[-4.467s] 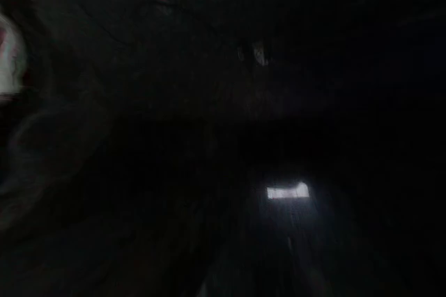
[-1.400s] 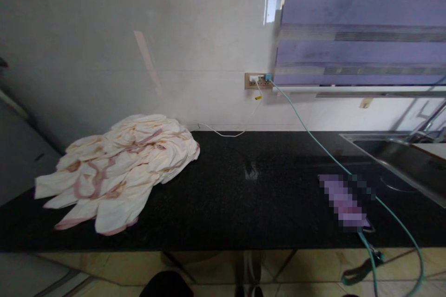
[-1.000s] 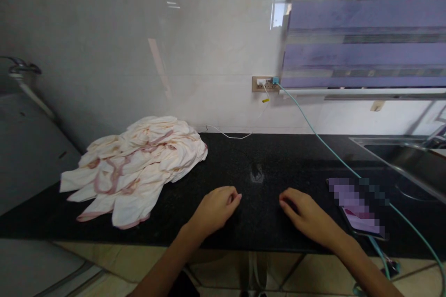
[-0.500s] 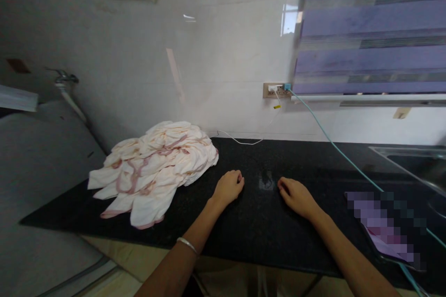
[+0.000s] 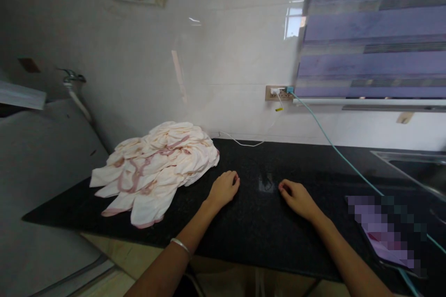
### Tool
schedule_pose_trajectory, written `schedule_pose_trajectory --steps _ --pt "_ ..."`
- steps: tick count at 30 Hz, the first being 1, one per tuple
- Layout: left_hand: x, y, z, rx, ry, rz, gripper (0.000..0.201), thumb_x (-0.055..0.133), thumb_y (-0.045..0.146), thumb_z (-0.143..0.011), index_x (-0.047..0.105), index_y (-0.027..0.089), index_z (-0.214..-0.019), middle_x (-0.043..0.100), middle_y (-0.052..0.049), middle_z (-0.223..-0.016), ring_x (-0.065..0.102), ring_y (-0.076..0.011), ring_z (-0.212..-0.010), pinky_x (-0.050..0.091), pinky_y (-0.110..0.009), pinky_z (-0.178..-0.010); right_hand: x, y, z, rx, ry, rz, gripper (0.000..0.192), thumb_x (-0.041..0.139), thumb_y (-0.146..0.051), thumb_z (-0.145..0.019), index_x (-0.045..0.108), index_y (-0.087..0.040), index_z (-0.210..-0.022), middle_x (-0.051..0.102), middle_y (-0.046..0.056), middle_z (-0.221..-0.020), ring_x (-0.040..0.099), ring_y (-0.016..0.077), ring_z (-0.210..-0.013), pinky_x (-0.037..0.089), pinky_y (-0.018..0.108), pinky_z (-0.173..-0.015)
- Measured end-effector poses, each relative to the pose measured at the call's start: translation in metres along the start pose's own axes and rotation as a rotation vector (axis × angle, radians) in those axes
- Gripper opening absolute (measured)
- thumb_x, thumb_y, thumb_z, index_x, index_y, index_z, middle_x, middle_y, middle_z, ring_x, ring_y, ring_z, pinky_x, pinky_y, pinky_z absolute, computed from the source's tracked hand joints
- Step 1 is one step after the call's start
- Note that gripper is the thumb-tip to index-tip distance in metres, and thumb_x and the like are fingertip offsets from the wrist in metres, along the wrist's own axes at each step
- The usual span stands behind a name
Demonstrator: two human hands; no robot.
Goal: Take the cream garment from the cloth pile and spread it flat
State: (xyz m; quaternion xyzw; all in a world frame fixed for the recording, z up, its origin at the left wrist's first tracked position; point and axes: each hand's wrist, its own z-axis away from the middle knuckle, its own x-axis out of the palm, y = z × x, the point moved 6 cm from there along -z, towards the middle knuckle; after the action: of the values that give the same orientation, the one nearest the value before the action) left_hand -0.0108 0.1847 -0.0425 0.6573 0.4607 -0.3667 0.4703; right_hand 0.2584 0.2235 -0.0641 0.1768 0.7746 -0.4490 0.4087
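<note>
- The left hand [image 5: 225, 189] rests on the black counter [image 5: 251, 222], near the middle of its length, fingers curled loosely under into a soft fist that grips nothing.
- A thin silver bangle [image 5: 181, 246] circles the left forearm, which crosses the counter's front edge.
- The right hand [image 5: 298, 198] lies on the counter just right of the left one, palm down, fingers bent inward and holding nothing.
- The two hands are apart, with a bare strip of dark stone and a pale reflection on it between them.
- A pile of cream cloths [image 5: 156, 171] with pink edging lies crumpled on the counter's left part, nearer the left hand but not touching it; its loose ends fan out toward the front left corner.
- A phone [image 5: 386, 236], its screen blurred out, lies flat near the counter's front edge at the right, well apart from the right hand.
- A teal cable [image 5: 334, 153] runs from the wall socket [image 5: 278, 93] down across the counter toward the phone.
- A thin white cable [image 5: 240, 141] hangs from the same socket and trails along the counter's back edge, behind the cloths' right side.
- A steel sink [image 5: 414, 167] is set into the counter's far right end, only partly in view.
- A purple blind [image 5: 372, 37] covers the window above the right half of the counter.
- A tap [image 5: 71, 76] sticks out of the tiled wall at the left, beyond the counter's left end.
</note>
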Motion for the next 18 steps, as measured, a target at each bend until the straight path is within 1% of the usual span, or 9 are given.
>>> schedule_pose_trajectory --steps 4,7,10,13,16,18 --pt "-0.007 -0.008 -0.009 -0.078 0.02 -0.008 0.022 0.042 0.034 -0.102 0.062 0.024 -0.103 0.07 -0.005 -0.106 0.066 -0.0216 -0.094 0.044 -0.03 -0.071 -0.003 0.0 -0.001 0.004 0.021 -0.065 0.018 0.048 -0.027 -0.094 0.064 -0.019 -0.091 0.066 0.002 -0.076 0.06 0.0165 -0.071 0.037 0.028 -0.068" --pt "-0.021 -0.021 -0.018 -0.111 0.059 -0.105 0.024 0.041 0.033 -0.102 0.062 0.024 -0.106 0.071 -0.007 -0.107 0.068 -0.0235 -0.094 0.046 -0.032 -0.073 -0.004 0.001 -0.002 0.009 0.031 -0.078 0.016 0.05 -0.025 -0.093 0.065 -0.019 -0.092 0.066 0.001 -0.075 0.06 0.0158 -0.069 0.037 0.027 -0.067" --pt "-0.037 -0.047 -0.025 -0.157 0.082 -0.224 0.027 0.038 0.031 -0.101 0.063 0.02 -0.104 0.07 -0.011 -0.107 0.067 -0.0275 -0.096 0.049 -0.036 -0.079 -0.004 0.002 -0.003 0.02 0.036 -0.082 0.015 0.051 -0.023 -0.092 0.065 -0.019 -0.091 0.066 0.001 -0.074 0.06 0.0151 -0.068 0.036 0.026 -0.066" --pt "-0.051 -0.08 -0.024 -0.206 0.129 -0.351 0.026 0.044 0.033 -0.097 0.062 0.016 -0.105 0.065 -0.017 -0.113 0.063 -0.0333 -0.109 0.052 -0.041 -0.086 -0.004 0.001 -0.003 0.017 0.047 -0.09 0.014 0.052 -0.022 -0.092 0.065 -0.019 -0.089 0.066 0.001 -0.074 0.059 0.0143 -0.067 0.036 0.025 -0.065" --pt "-0.058 -0.103 -0.016 -0.236 0.185 -0.406 0.027 0.05 0.03 -0.092 0.06 0.013 -0.112 0.058 -0.02 -0.124 0.058 -0.0352 -0.119 0.052 -0.041 -0.092 -0.005 0.0 -0.004 0.014 0.056 -0.092 0.014 0.052 -0.022 -0.093 0.066 -0.019 -0.089 0.066 0.001 -0.075 0.059 0.0141 -0.068 0.036 0.025 -0.065" --pt "-0.058 -0.112 -0.01 -0.262 0.194 -0.404 0.033 0.049 0.027 -0.091 0.057 0.012 -0.119 0.055 -0.022 -0.128 0.062 -0.0345 -0.114 0.053 -0.04 -0.089 -0.004 0.001 -0.004 0.016 0.056 -0.088 0.014 0.052 -0.022 -0.093 0.066 -0.019 -0.09 0.066 0.001 -0.075 0.059 0.0143 -0.068 0.036 0.025 -0.066"
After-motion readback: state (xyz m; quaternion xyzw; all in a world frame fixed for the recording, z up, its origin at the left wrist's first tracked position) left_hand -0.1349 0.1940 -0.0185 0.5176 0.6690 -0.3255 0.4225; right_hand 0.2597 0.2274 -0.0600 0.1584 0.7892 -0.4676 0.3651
